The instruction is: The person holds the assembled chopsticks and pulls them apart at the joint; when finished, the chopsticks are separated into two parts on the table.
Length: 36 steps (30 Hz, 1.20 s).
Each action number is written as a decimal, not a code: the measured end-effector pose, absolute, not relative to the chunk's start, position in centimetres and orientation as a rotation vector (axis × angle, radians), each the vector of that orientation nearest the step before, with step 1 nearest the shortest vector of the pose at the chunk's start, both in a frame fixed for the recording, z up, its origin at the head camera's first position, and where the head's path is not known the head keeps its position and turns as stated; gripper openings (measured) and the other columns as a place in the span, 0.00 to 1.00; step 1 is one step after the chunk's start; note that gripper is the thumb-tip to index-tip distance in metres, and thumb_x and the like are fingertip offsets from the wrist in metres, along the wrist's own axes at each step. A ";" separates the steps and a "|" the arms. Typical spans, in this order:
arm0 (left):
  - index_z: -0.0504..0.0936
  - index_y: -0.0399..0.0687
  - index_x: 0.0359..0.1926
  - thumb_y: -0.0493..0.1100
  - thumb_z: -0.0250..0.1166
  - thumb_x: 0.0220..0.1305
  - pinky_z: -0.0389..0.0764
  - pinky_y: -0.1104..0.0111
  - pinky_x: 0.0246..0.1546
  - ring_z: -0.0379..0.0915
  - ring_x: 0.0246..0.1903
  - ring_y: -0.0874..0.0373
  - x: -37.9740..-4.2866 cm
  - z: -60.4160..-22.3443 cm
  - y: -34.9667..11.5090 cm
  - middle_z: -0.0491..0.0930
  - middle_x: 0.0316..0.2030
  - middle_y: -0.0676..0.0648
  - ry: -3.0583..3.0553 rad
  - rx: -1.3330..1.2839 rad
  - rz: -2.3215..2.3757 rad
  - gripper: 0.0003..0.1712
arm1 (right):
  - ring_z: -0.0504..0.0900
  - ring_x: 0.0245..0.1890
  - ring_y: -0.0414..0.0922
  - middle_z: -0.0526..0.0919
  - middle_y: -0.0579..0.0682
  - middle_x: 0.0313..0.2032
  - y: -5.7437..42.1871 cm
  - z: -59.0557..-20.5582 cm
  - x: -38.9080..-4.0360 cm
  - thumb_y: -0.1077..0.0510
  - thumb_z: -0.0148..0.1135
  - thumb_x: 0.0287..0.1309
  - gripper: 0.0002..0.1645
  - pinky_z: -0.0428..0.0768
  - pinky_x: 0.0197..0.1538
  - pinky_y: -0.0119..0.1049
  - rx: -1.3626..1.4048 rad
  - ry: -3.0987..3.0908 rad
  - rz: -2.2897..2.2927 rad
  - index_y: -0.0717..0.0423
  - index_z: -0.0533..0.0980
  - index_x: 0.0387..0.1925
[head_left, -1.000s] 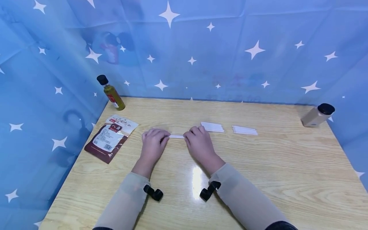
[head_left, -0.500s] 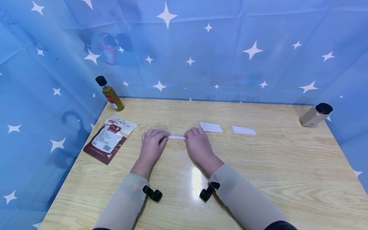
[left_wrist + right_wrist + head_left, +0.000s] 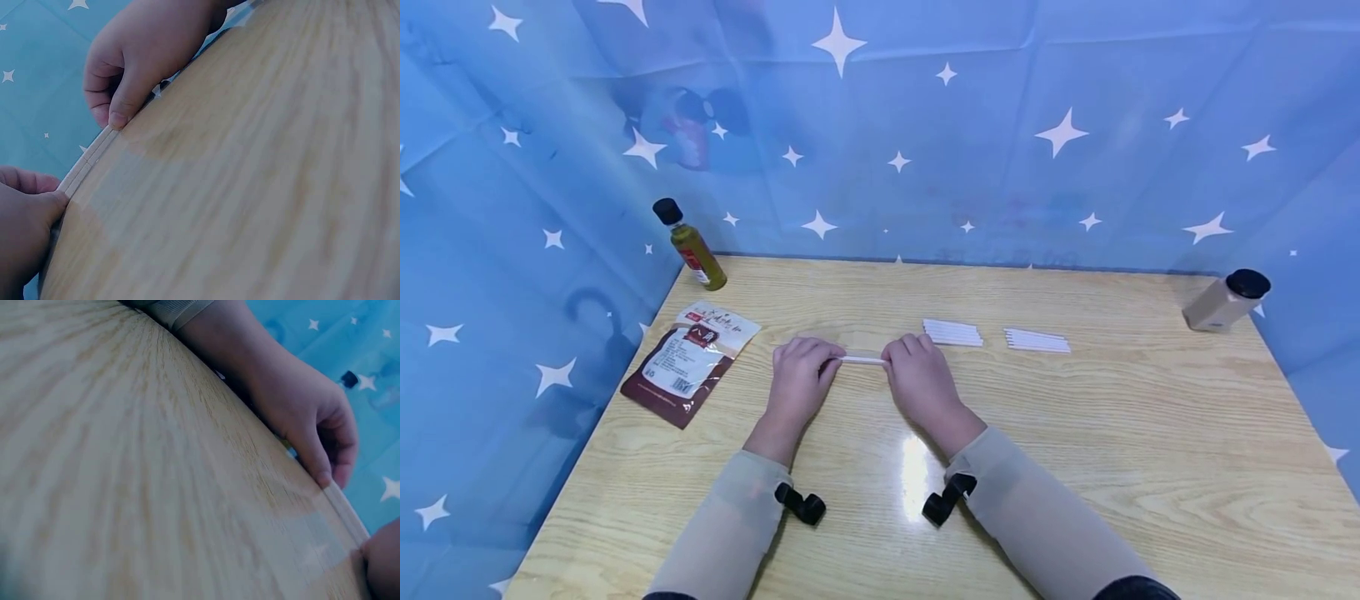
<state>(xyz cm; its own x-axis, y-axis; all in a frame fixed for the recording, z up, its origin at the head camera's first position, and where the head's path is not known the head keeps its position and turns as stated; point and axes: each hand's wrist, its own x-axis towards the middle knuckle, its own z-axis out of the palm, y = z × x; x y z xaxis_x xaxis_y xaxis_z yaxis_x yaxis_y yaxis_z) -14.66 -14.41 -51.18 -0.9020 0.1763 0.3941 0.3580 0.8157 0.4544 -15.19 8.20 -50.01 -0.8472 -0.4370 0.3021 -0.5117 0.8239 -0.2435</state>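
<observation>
Thin white sticks (image 3: 862, 360) lie crosswise on the wooden table (image 3: 1075, 467), between the two hands. The left hand (image 3: 797, 379) pinches their left end between thumb and fingers, and the right hand (image 3: 922, 379) pinches the right end. In the left wrist view the white sticks (image 3: 90, 159) show as narrow strips side by side along the tabletop, the right hand (image 3: 140, 59) at the far end and the left hand (image 3: 28, 219) near. The fingers hide both ends. Just beyond the right hand rests a flat row of similar white sticks (image 3: 952, 333), with another row (image 3: 1037, 340) further right.
A brown and white printed pouch (image 3: 688, 362) lies left of the left hand. An oil bottle (image 3: 697, 254) with a black cap stands at the back left corner. A black-lidded jar (image 3: 1221, 302) stands at the back right. Blue star-patterned cloth (image 3: 880, 108) hangs behind the table.
The hands stay in place at the two ends of the sticks. The visible strip between them looks slightly narrower; the rows of sticks and other objects have not moved.
</observation>
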 end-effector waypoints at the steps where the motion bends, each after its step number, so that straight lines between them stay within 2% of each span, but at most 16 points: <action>1: 0.91 0.53 0.45 0.41 0.74 0.71 0.68 0.49 0.59 0.79 0.52 0.51 -14.7 -51.2 -14.4 0.89 0.47 0.50 -2.661 -0.410 -0.760 0.05 | 0.76 0.44 0.51 0.82 0.50 0.40 8.2 -50.1 -15.2 0.58 0.66 0.74 0.04 0.76 0.62 0.48 0.733 -2.771 0.464 0.55 0.82 0.44; 4: 0.92 0.53 0.46 0.41 0.74 0.71 0.68 0.49 0.60 0.79 0.51 0.51 -14.6 -51.1 -14.4 0.89 0.46 0.50 -2.643 -0.426 -0.762 0.05 | 0.75 0.45 0.51 0.82 0.50 0.41 8.3 -50.3 -15.4 0.58 0.66 0.75 0.05 0.74 0.64 0.48 0.736 -2.767 0.473 0.56 0.82 0.45; 8: 0.92 0.52 0.46 0.40 0.74 0.70 0.68 0.49 0.59 0.79 0.51 0.50 -14.6 -51.4 -14.5 0.89 0.46 0.49 -2.591 -0.444 -0.781 0.06 | 0.77 0.47 0.53 0.82 0.51 0.42 8.3 -50.3 -15.4 0.59 0.64 0.75 0.05 0.68 0.73 0.51 0.722 -2.748 0.546 0.57 0.81 0.46; 13: 0.92 0.52 0.46 0.41 0.75 0.70 0.70 0.49 0.57 0.80 0.49 0.50 -14.6 -51.6 -14.6 0.89 0.44 0.49 -2.516 -0.473 -0.790 0.06 | 0.78 0.45 0.52 0.84 0.51 0.40 8.4 -50.0 -15.2 0.58 0.62 0.75 0.06 0.69 0.73 0.53 0.714 -2.677 0.653 0.57 0.82 0.45; 16: 0.93 0.53 0.45 0.40 0.76 0.68 0.71 0.50 0.55 0.81 0.47 0.51 -14.5 -51.5 -14.6 0.89 0.43 0.50 -2.488 -0.492 -0.793 0.06 | 0.78 0.44 0.51 0.84 0.50 0.40 8.6 -50.0 -15.1 0.58 0.61 0.74 0.08 0.73 0.69 0.50 0.722 -2.645 0.680 0.56 0.83 0.44; 19: 0.94 0.53 0.45 0.41 0.76 0.68 0.71 0.51 0.53 0.82 0.46 0.51 -14.5 -51.3 -14.4 0.90 0.42 0.51 -2.478 -0.499 -0.788 0.06 | 0.77 0.42 0.50 0.85 0.49 0.39 9.0 -50.0 -14.9 0.57 0.61 0.74 0.09 0.78 0.60 0.47 0.735 -2.611 0.695 0.56 0.84 0.43; 24: 0.93 0.51 0.45 0.45 0.76 0.68 0.72 0.51 0.50 0.83 0.45 0.51 -14.5 -51.2 -14.2 0.90 0.42 0.50 -2.492 -0.486 -0.765 0.07 | 0.78 0.37 0.50 0.85 0.50 0.35 9.5 -49.9 -14.6 0.55 0.66 0.70 0.08 0.80 0.46 0.45 0.765 -2.499 0.710 0.56 0.85 0.40; 36: 0.93 0.52 0.42 0.46 0.77 0.68 0.72 0.52 0.46 0.83 0.42 0.50 -14.4 -51.0 -12.8 0.89 0.40 0.50 -2.511 -0.504 -0.714 0.05 | 0.77 0.32 0.48 0.83 0.47 0.30 11.0 -49.7 -14.4 0.50 0.76 0.63 0.13 0.79 0.38 0.42 0.752 -2.462 0.697 0.55 0.83 0.34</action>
<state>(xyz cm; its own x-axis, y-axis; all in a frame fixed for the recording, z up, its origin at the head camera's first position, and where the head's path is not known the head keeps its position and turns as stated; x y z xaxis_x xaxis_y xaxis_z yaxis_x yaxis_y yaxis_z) -14.44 -12.78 -50.97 -0.8177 0.2128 0.5349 0.4624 0.7963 0.3901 -14.37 10.99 -49.66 -0.7393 -0.3722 0.5611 -0.6111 0.7207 -0.3271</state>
